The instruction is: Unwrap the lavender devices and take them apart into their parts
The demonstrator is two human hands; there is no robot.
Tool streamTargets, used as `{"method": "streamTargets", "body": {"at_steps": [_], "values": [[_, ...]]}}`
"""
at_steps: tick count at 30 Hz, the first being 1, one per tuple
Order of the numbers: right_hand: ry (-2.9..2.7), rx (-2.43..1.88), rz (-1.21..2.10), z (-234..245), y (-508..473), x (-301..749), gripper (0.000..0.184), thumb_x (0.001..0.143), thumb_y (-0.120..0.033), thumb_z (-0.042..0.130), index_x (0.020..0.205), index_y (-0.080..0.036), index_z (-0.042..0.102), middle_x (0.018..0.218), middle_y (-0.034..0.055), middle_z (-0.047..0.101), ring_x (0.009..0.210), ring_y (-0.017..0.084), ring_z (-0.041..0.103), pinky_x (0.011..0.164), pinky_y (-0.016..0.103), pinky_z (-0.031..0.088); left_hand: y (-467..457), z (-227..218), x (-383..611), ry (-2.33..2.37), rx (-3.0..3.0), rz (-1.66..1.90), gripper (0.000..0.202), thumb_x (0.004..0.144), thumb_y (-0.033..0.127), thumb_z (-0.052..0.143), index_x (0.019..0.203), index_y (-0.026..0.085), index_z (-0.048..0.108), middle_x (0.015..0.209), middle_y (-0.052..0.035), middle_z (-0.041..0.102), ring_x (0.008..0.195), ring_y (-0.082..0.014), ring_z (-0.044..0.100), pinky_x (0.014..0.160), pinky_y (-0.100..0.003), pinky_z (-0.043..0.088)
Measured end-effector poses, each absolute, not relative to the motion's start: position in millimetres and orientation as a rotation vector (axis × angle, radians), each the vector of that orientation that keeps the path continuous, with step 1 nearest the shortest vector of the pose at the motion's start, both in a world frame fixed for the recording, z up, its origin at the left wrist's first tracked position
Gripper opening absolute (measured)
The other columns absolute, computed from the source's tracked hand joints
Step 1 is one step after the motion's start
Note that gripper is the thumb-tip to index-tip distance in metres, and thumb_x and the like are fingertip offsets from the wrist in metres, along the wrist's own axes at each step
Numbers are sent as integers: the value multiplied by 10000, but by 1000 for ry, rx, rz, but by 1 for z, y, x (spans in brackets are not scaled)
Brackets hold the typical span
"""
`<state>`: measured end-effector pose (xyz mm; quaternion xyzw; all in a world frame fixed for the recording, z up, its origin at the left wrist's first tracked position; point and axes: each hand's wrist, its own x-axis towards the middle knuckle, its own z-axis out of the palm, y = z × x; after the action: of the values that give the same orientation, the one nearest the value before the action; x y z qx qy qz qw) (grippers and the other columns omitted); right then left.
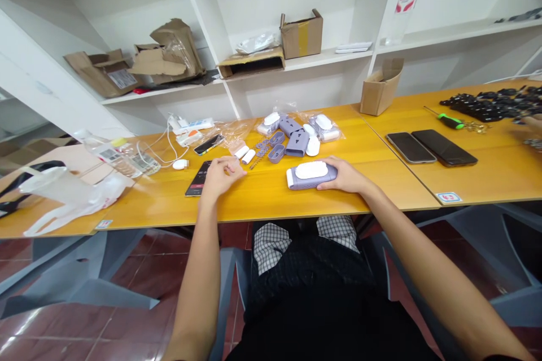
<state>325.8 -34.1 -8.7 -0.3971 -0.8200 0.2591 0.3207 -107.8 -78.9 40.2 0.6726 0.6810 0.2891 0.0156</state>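
Note:
My right hand (346, 176) is wrapped round the right end of a lavender-and-white plastic device (309, 181) lying on its side on the table, its white oval part (311, 170) facing up. My left hand (221, 177) rests on the table with its fingers curled together; whether anything small is in them is hidden. Partly under that hand lies a lit phone (197, 179). Beyond the hands are lavender housings (297, 143), small lavender cups (276, 153), white caps (248, 156), small springs (256, 163) and bagged white-topped parts (324, 123).
A power strip (190, 131) with white cables and another phone (209, 145) lie at left, near bottles (122, 159) and a plastic bag (71, 194). Rightward are two dark phones (444, 146), a green-handled screwdriver (450, 120) and black parts (486, 106). Another person's hand (532, 122) shows at the right edge.

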Motion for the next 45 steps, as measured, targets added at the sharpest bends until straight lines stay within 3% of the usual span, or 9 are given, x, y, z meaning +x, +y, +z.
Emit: {"method": "streamTargets", "body": {"at_steps": [7,11,16,19,22,29,34,38,45], "values": [[-2139,-1066,636,-9,-36,324,842,679,-537,958,1410,-232,672,1329,137,660,1259,375,638,1134,571,495,-74,28,-92,2367,1911,810,401,789,552,809,737,203,617,1181,-145,686,1134,-344,684,1063,-456,543],[-2045,-1126,502,-8,-39,321,848,737,-528,912,1467,-218,610,1403,149,559,1328,365,604,1200,532,458,-77,30,-76,2503,1834,791,427,864,588,745,1021,194,698,1349,-171,642,1166,-373,706,1052,-493,559],[-2057,-1133,457,-9,-40,320,790,781,-502,875,1458,-206,596,1419,153,563,1347,366,595,1211,517,454,-81,32,-69,2476,1825,817,592,875,565,777,1327,214,623,1600,-193,462,1311,-430,641,1091,-575,544],[-2083,-1139,432,-11,-40,320,780,815,-514,843,1480,-209,574,1445,154,549,1366,360,587,1219,498,449,-80,33,-62,2396,2009,1006,493,903,404,779,1318,188,624,1619,-197,441,1451,-427,527,1197,-589,464],[-2111,-1151,426,-12,-41,318,776,841,-515,819,1502,-204,554,1471,158,529,1388,350,576,1230,477,441,-82,37,-41,2162,2290,1238,285,948,237,687,1229,189,663,1599,-162,496,1511,-344,485,1282,-531,391],[-2159,-1050,550,-5,-44,323,808,829,-463,822,1539,-221,522,1568,160,507,1468,363,523,1277,523,391,-88,26,20,1734,2462,902,325,1015,246,590,1326,178,654,1613,-154,542,1501,-300,533,1283,-501,420],[-2020,-971,772,-13,-35,335,710,967,-509,644,1613,-286,450,1672,112,480,1480,341,543,1234,555,455,-82,4,18,1741,2412,695,419,1059,261,500,1439,120,607,1652,-190,504,1537,-312,500,1303,-496,390],[-1976,-1053,808,-20,-27,340,658,995,-451,561,1612,-239,471,1648,128,527,1442,328,593,1214,551,481,-79,-1,14,1783,2414,574,500,1063,281,483,1520,87,545,1684,-201,456,1578,-314,440,1324,-484,346],[-2184,-1480,472,-9,-35,346,631,1077,-523,361,1577,-185,548,1684,141,480,1600,392,371,1305,721,188,-83,4,23,2009,2376,368,542,1073,395,493,1513,87,564,1718,-226,386,1599,-366,391,1322,-531,316]]}}
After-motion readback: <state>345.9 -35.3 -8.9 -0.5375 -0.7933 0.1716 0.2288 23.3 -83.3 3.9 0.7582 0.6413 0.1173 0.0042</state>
